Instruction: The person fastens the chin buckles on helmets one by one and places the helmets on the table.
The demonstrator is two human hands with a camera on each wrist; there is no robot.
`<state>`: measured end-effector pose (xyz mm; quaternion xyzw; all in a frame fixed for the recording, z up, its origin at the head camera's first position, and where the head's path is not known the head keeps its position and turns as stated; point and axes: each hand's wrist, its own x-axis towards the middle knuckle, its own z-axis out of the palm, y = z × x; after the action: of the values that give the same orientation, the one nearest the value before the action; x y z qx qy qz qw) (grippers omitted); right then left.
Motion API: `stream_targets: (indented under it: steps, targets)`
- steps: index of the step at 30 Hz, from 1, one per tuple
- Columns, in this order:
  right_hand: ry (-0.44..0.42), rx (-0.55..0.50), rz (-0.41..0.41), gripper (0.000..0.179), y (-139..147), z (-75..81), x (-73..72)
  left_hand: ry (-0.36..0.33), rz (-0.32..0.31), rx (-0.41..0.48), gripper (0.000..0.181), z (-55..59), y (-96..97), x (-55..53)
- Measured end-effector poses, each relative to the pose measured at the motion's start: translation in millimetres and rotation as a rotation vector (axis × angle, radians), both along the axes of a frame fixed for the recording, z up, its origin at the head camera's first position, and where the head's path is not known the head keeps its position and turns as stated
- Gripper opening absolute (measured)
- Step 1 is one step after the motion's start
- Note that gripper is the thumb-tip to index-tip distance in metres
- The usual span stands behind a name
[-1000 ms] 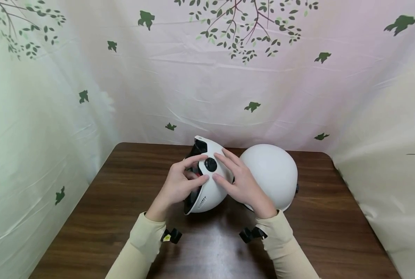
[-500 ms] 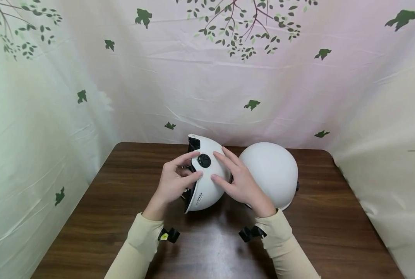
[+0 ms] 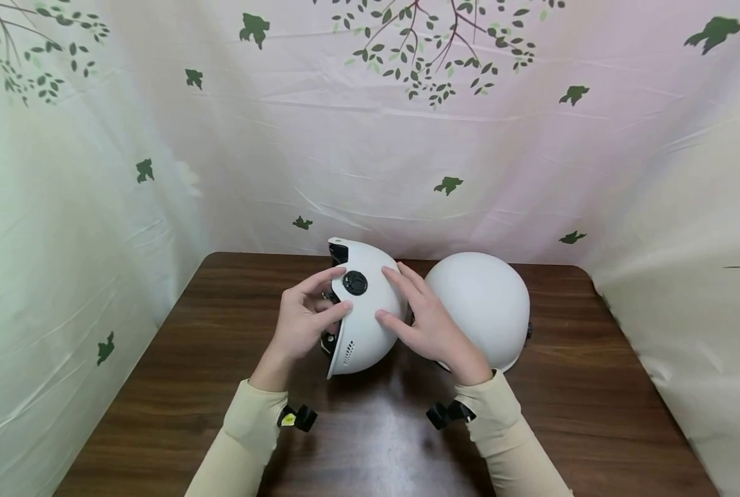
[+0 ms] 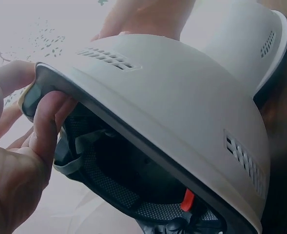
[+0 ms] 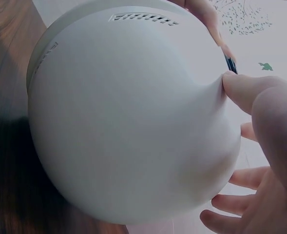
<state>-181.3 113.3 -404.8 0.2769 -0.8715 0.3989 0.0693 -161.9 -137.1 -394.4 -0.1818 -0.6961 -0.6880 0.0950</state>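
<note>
A white helmet (image 3: 373,338) lies on its side, opening toward the left. A round black knob (image 3: 355,283) sits on its upturned side. My left hand (image 3: 298,314) grips the helmet's rim, thumb on one side and fingers on the other. In the left wrist view, dark mesh padding (image 4: 133,190) and a red tab (image 4: 187,199) show inside. My right hand (image 3: 429,324) rests on the crown side, fingers spread and fingertips against the shell. In the right wrist view, its thumb (image 5: 245,90) touches the smooth shell near the knob.
A second white helmet (image 3: 484,304) stands right beside the first, behind my right wrist. Both sit on a dark wooden table (image 3: 208,345). A pale curtain (image 3: 370,166) with leaf prints hangs close behind the table and along both sides.
The helmet has rolled and shifted slightly left, its knob moving left and its inside turning out of the head view. My left hand moved left with it; my right hand stayed nearly in place.
</note>
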Motion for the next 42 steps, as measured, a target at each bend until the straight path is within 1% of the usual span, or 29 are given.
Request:
stream_targets:
  steps: [3, 7, 15, 23, 25, 31, 34, 38, 42]
  targets:
    - [-0.02, -0.002, 0.005, 0.074, 0, -0.5, -0.3, -0.006, 0.005, 0.019, 0.055, -1.5, -1.9, -0.6]
    - [-0.038, -0.008, 0.012, 0.076, 1, -0.6, -0.2, -0.021, 0.021, 0.065, 0.055, -4.6, -5.8, -2.3]
    - [-0.045, -0.027, 0.013, 0.077, 2, -1.0, -0.1, -0.066, 0.016, 0.248, 0.054, -12.3, -13.5, -4.3]
    - [-0.062, -0.023, 0.028, 0.078, 3, -3.6, 1.5, -0.074, 0.009, 0.295, 0.052, -17.3, -16.2, -1.5]
    - [-0.066, -0.025, 0.031, 0.078, 2, -3.5, 1.9, -0.077, 0.001, 0.334, 0.051, -19.0, -17.2, -1.6]
    - [-0.065, -0.017, 0.04, 0.081, 3, -1.4, 1.9, -0.093, -0.015, 0.494, 0.046, -24.9, -21.4, -4.4]
    - [-0.073, -0.004, 0.038, 0.082, 3, -1.1, 1.8, -0.116, -0.012, 0.543, 0.042, -29.3, -24.3, -5.8]
    - [-0.085, 0.014, 0.03, 0.083, 4, -1.4, 2.5, -0.162, 0.001, 0.563, 0.039, -33.9, -28.5, -5.8]
    - [-0.091, 0.027, 0.025, 0.085, 4, -1.3, 2.4, -0.182, 0.039, 0.543, 0.037, -35.9, -33.2, -6.0]
